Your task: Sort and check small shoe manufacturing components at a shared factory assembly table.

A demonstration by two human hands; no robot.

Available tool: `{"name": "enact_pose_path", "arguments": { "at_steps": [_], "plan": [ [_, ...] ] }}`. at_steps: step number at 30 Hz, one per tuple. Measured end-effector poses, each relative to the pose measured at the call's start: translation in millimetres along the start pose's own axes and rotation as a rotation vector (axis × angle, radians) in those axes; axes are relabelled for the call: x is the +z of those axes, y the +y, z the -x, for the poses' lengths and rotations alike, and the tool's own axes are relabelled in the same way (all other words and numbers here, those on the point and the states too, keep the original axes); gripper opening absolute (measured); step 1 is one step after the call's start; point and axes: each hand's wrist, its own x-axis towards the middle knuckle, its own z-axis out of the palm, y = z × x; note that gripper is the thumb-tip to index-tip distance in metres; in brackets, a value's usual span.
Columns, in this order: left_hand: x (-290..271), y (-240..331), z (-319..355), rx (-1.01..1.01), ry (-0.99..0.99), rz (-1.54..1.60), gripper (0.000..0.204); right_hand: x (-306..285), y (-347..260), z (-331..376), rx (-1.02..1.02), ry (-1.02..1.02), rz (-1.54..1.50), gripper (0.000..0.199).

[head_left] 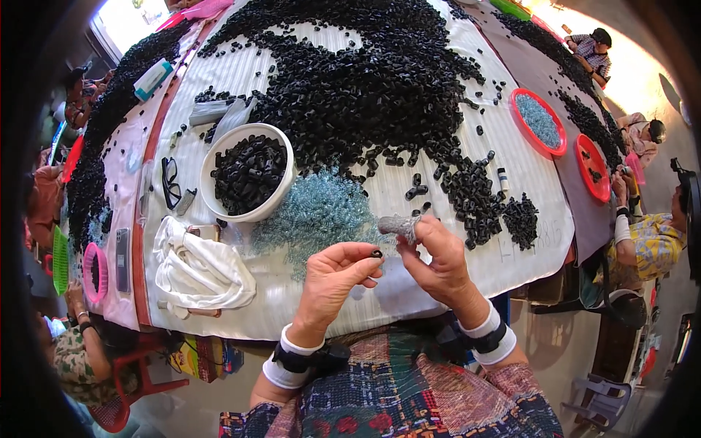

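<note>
My left hand (337, 281) pinches a small black plastic part (377, 254) between thumb and fingertips. Close beside it is my right hand (438, 259), its fingers bent together and a worn grey cover (398, 226) over a fingertip. Whether that hand also grips a tiny piece cannot be made out. Just beyond both hands lies a loose pile of small pale-blue clear pieces (318, 208). A white bowl (290, 164) full of black parts stands to its left. Beyond stretches a wide heap of black parts (358, 95), with smaller black piles (471, 197) to the right.
A white cloth (204, 270) and dark glasses (170, 182) lie at left, with a phone (123, 259) farther out. On the right are a red basket of blue pieces (517, 128) and a red tray (584, 171). Other people sit along both sides.
</note>
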Motion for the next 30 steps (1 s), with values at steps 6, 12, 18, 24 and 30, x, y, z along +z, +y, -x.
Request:
{"name": "enact_pose_path", "arguments": {
  "at_steps": [6,12,18,24,30],
  "plan": [
    [4,-4,4,0.091,0.021,-0.092,0.017,-4,-12,1,-0.200,-0.158,0.155,0.030],
    [6,-12,1,0.240,0.036,-0.337,0.018,-7,-14,1,-0.254,-0.317,0.305,0.029],
    [7,-6,3,0.180,0.049,-0.436,0.018,-5,-15,3,-0.150,-0.206,0.129,0.026],
    [4,-7,3,0.066,-0.009,-0.042,0.019,12,-3,18,0.176,0.007,-0.323,0.020],
    [4,-8,4,0.085,-0.014,-0.052,0.020,14,-4,15,-0.039,0.016,-0.056,0.025]
  ]
}}
